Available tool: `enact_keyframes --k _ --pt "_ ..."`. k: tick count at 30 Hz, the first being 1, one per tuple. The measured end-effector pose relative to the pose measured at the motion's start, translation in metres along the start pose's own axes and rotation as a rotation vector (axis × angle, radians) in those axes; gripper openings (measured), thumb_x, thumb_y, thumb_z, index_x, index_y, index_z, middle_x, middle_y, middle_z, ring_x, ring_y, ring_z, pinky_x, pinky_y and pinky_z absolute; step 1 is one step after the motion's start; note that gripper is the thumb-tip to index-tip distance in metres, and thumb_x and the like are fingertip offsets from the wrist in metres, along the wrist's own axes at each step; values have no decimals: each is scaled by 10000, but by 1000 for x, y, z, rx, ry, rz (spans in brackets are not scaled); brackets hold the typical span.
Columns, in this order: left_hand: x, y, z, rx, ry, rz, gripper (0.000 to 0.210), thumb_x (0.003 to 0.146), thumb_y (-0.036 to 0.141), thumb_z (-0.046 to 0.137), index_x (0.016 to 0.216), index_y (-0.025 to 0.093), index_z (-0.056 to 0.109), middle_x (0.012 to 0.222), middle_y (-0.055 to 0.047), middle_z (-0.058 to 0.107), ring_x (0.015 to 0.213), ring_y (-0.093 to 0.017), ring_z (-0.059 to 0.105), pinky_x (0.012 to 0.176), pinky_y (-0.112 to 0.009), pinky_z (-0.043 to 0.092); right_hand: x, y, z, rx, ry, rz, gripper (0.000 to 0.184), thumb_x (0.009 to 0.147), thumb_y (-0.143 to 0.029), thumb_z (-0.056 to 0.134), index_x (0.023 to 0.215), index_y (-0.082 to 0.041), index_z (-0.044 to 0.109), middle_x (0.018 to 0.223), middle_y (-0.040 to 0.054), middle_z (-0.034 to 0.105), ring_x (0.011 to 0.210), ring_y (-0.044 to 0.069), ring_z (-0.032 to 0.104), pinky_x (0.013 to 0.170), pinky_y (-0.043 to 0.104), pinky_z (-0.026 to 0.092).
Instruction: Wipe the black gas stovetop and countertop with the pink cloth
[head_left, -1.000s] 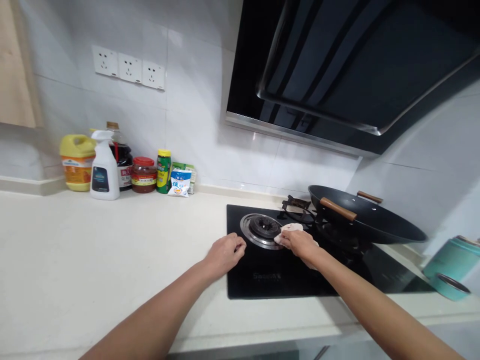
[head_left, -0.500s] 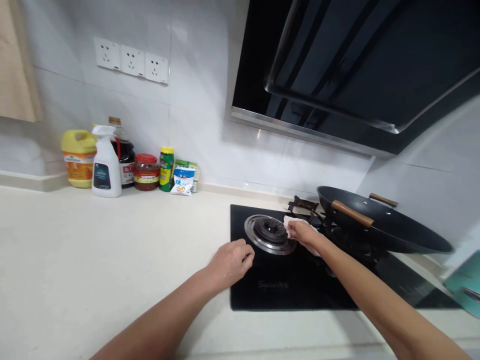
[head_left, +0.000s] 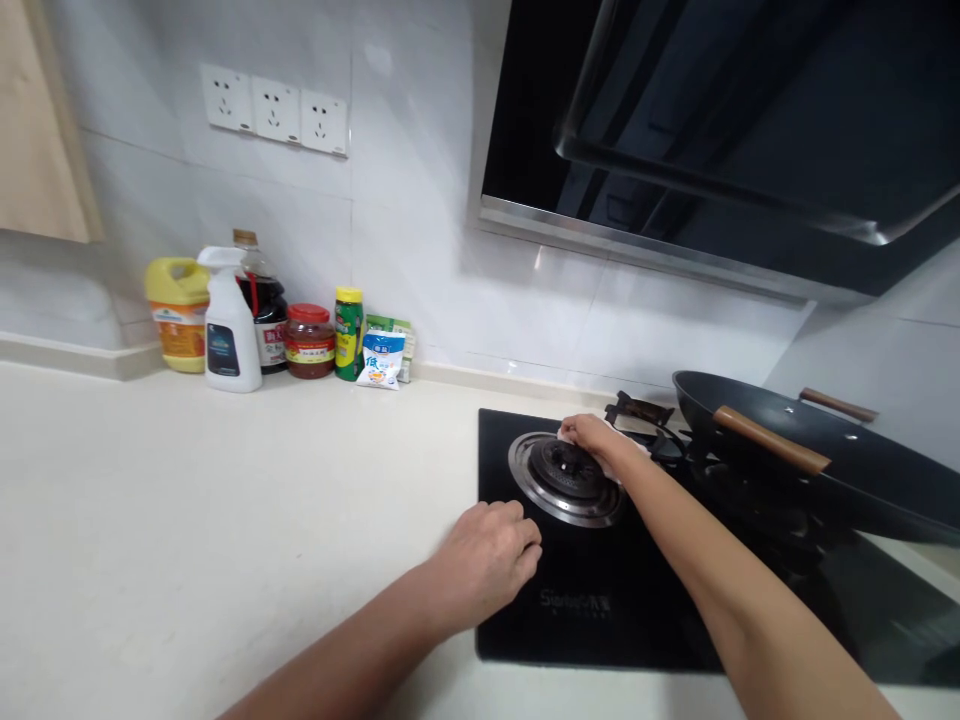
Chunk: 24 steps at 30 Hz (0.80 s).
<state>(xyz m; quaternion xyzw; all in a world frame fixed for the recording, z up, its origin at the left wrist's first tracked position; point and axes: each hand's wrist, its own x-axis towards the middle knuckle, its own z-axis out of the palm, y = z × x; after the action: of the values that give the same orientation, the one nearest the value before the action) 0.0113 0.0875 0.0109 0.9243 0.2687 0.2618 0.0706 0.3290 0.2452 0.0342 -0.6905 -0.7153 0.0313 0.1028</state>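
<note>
Viewed from my remote station: the right hand (head_left: 590,436) reaches over the black glass hob (head_left: 600,620) and grips a crumpled white cloth (head_left: 628,437), which lies at the far right edge of the round black burner with a silvery metal ring (head_left: 568,472). Its fingers are closed on the cloth, I judge so that the folded edge can follow the curve of the ring; fingertip contact with the metal is too small for me to confirm. The left hand (head_left: 491,562) is at the hob's left edge, fingers loosely curled inward with nothing seen in them, probably bracing the body; I cannot tell how firmly it presses.

The dark metal pan support (head_left: 637,408) lies off the burner, towards the wall, which I take as the reason the burner is bare and within reach. The wide black wok with brown wooden handles (head_left: 892,480) sits over the hob's right side, apart from the cloth.

Surroundings: a smooth off-white counter (head_left: 225,500) bears, against pale grey wall tiles (head_left: 435,200), a yellow plastic jug with an orange label (head_left: 180,315), a white spray bottle (head_left: 231,342) and a red-lidded glass jar (head_left: 310,345), among other containers. Three white sockets (head_left: 276,110) are set above them; a glossy black range hood (head_left: 712,120) overhangs the hob.
</note>
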Motion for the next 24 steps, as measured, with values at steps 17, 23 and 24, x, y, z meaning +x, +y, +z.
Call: enact_keyframes --k 17,23,24 --pt "0 -7 0 46 -5 -42 252 985 260 491 915 221 729 885 -38 684 762 -181 643 711 -310 498 -1 -81 4 -215 -171 -398 257 895 -143 484 959 -213 723 1016 50 705 946 187 591 860 276 389" --pt "-2 -9 4 20 -22 -63 220 967 261 525 941 231 741 924 -35 701 789 -189 656 727 -311 500 -32 -89 4 -204 -104 -469 246 963 -240 500 1026 -248 737 1136 63 627 1116 223 522 1005 364 355" --pt "-2 -8 4 14 -20 -67 219 966 258 526 940 232 741 927 -35 701 790 -188 655 725 -308 497 -33 -90 3 -198 -90 -454 219 946 -252 534 1003 -247 746 1182 71 606 1138 234 512 1013 376 356"
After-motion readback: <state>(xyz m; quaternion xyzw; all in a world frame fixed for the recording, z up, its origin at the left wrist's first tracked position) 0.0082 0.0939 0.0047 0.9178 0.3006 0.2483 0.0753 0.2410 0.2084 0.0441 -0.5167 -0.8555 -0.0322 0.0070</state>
